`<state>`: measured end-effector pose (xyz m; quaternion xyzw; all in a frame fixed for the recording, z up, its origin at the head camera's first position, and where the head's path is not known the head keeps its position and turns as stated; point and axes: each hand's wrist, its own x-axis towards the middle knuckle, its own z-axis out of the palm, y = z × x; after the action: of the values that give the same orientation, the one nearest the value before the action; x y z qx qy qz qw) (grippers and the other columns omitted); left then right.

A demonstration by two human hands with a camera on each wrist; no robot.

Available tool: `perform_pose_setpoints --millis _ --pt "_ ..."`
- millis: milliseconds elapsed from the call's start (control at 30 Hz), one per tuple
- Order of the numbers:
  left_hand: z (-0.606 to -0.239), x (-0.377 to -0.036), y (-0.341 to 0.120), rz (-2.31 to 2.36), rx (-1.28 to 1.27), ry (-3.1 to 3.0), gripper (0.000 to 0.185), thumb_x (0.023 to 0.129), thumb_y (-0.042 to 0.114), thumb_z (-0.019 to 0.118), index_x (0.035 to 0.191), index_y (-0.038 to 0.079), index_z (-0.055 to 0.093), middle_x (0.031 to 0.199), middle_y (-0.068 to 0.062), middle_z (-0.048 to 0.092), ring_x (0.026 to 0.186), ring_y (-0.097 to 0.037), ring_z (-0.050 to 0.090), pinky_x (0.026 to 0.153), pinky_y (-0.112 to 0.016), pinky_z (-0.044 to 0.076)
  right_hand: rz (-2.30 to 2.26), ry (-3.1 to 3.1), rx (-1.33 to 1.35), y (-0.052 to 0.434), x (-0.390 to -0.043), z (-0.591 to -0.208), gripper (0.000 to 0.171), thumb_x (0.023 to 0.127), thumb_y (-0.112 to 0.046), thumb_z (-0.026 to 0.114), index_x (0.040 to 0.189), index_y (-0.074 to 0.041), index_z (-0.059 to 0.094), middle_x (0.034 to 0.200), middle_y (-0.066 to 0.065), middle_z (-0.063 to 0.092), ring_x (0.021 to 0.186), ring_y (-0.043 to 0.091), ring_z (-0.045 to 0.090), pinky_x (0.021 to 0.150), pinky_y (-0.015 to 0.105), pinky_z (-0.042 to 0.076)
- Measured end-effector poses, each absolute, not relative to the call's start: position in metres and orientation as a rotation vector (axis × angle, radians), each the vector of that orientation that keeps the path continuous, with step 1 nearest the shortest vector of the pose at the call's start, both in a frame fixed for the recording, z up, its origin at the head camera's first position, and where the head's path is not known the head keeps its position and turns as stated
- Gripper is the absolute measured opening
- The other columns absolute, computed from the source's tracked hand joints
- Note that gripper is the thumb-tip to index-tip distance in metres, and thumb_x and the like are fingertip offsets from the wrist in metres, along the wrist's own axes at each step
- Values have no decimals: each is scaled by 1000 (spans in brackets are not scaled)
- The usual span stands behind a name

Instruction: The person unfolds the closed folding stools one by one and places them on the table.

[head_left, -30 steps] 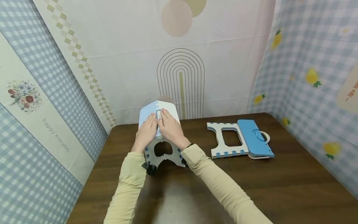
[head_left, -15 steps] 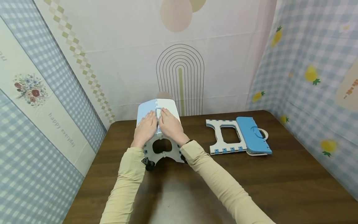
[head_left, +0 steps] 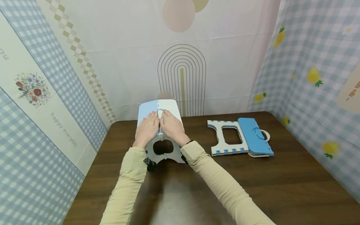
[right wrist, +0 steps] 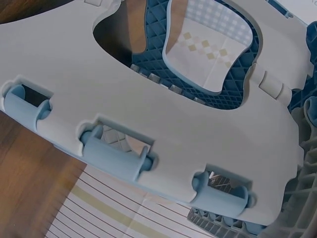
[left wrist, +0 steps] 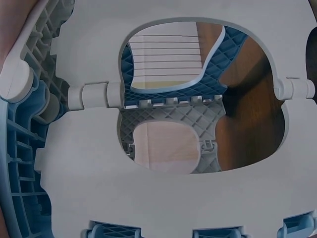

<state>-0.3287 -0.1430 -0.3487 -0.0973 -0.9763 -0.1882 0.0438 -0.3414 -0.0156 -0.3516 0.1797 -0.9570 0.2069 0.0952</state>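
Observation:
A folding step stool [head_left: 147, 107] stands on its legs at the left of the table, its top half light blue and half white. My left hand [head_left: 147, 128] rests flat on the blue half, fingers straight. On the white half my right hand [head_left: 172, 126] presses with straight fingers, close beside the left. Between them runs the centre hinge with its handle [head_left: 160, 112]. Both wrist views look at the stool's white end panel [left wrist: 99, 163], which has a large oval opening and hinges. Blue hinge parts [right wrist: 116, 156] line that panel's edge in the right wrist view. The palms' undersides are hidden.
A second folding stool [head_left: 257, 137], blue and white, lies folded flat on the brown wooden table [head_left: 180, 193] to the right, its white handle loop [head_left: 266, 135] pointing right. Patterned cloth [head_left: 126, 75] hangs behind and at both sides.
The stool's two top halves lie flatter than a second ago, with the centre ridge lower under both hands. The head view has shifted slightly. The folded stool stays put on the table.

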Motion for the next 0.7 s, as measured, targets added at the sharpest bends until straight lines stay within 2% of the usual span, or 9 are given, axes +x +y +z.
perform_pose_setpoints --millis 433,567,700 --pt "-350 -331 -142 -532 -305 -2997 55 105 30 17 154 4 19 162 -12 19 152 -27 16 124 -47 12 534 -2822 549 -17 -344 -352 48 104 -23 30 144 0 44 153 11 41 145 21 36 119 31 29" --pt "-349 -330 -141 -517 -315 -3004 55 105 30 18 155 5 18 162 -13 17 152 -28 14 124 -47 11 486 -2837 570 -16 -343 -351 49 105 -22 28 145 1 41 155 12 38 146 21 34 120 31 27" --pt "-348 -329 -141 -512 -321 -3026 56 105 31 18 155 5 16 163 -12 15 153 -27 12 125 -47 9 450 -2914 569 -15 -341 -349 52 105 -25 23 151 -3 30 160 9 28 150 20 25 123 35 20"
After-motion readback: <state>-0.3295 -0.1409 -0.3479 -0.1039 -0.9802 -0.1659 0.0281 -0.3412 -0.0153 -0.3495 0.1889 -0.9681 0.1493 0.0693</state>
